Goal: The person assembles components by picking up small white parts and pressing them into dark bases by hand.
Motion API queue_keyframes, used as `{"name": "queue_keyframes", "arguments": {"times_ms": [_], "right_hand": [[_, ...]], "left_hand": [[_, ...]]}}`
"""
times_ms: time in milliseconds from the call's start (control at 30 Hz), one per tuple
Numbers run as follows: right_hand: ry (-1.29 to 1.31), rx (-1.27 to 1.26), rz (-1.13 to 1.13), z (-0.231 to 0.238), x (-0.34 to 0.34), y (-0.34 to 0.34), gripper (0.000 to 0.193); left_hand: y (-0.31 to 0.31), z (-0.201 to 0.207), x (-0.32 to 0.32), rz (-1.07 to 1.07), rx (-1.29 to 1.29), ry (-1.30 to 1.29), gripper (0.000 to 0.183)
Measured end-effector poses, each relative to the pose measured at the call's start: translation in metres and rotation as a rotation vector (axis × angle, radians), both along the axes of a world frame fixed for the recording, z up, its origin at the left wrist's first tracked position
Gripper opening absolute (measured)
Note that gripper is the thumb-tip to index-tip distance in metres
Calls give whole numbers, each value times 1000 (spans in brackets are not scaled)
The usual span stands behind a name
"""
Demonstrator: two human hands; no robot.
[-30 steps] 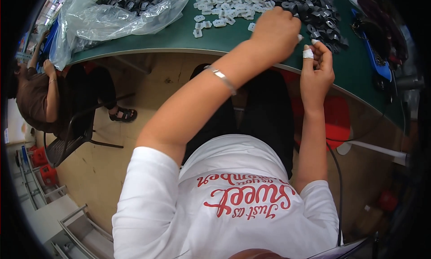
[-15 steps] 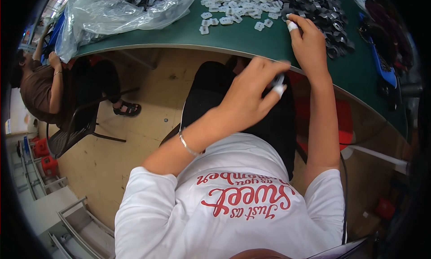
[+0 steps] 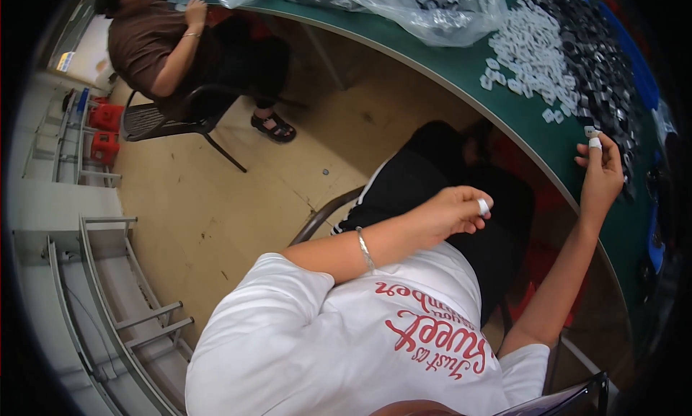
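Observation:
My left hand [image 3: 460, 213] is over my lap, its fingers curled against the thumb. White tape wraps a fingertip, and what the fingers hold, if anything, is hidden. Over the table's edge, my right hand [image 3: 602, 172] pinches a small white plastic piece [image 3: 590, 130] with dark spots. One of its fingers also wears white tape. Just beyond the right hand lies a heap of small black curved parts [image 3: 602, 70]. Beside that heap spreads a pile of small white plastic pieces [image 3: 532, 48].
The green table [image 3: 461, 70] curves along the front and right. A clear plastic bag [image 3: 447, 27] with dark parts rests on it. At the left a person in a brown top [image 3: 148, 48] sits on a dark chair [image 3: 155, 120]. Metal frames [image 3: 137, 286] stand behind, near red stools [image 3: 106, 117].
The view has swung, shifting the table to the right. My left hand has turned and the dark piece in it no longer shows. My right hand now has a white piece at its fingertips.

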State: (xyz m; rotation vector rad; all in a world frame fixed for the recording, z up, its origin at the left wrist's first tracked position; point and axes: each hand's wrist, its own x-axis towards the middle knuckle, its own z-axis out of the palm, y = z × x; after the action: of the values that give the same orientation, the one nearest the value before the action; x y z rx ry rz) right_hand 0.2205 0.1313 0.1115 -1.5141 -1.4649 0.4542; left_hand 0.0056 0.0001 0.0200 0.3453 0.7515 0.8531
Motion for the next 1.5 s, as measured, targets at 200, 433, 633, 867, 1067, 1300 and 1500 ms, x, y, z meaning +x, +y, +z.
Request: {"name": "queue_keyframes", "arguments": {"times_ms": [200, 433, 633, 867, 1067, 1300, 1500], "right_hand": [[686, -113, 497, -14, -35, -78, 17], [777, -580, 513, -68, -43, -121, 25], [668, -627, 476, -77, -44, -130, 21], [207, -457, 530, -75, -47, -127, 19], [-134, -239, 569, -67, -58, -126, 22], [-226, -222, 610, -59, -58, -133, 24], [-131, -197, 605, -60, -56, -133, 27]], "left_hand": [[9, -9, -20, 19, -61, -223, 39], [6, -14, -14, -13, -178, -237, 34], [-1, -18, -6, -25, -159, -26, 33], [2, -20, -6, -136, -163, 231, 36], [-6, -18, -11, -23, -133, 146, 28], [-6, -29, 7, -36, -114, 112, 32], [-7, -32, 0, 23, -105, 8, 27]]}}
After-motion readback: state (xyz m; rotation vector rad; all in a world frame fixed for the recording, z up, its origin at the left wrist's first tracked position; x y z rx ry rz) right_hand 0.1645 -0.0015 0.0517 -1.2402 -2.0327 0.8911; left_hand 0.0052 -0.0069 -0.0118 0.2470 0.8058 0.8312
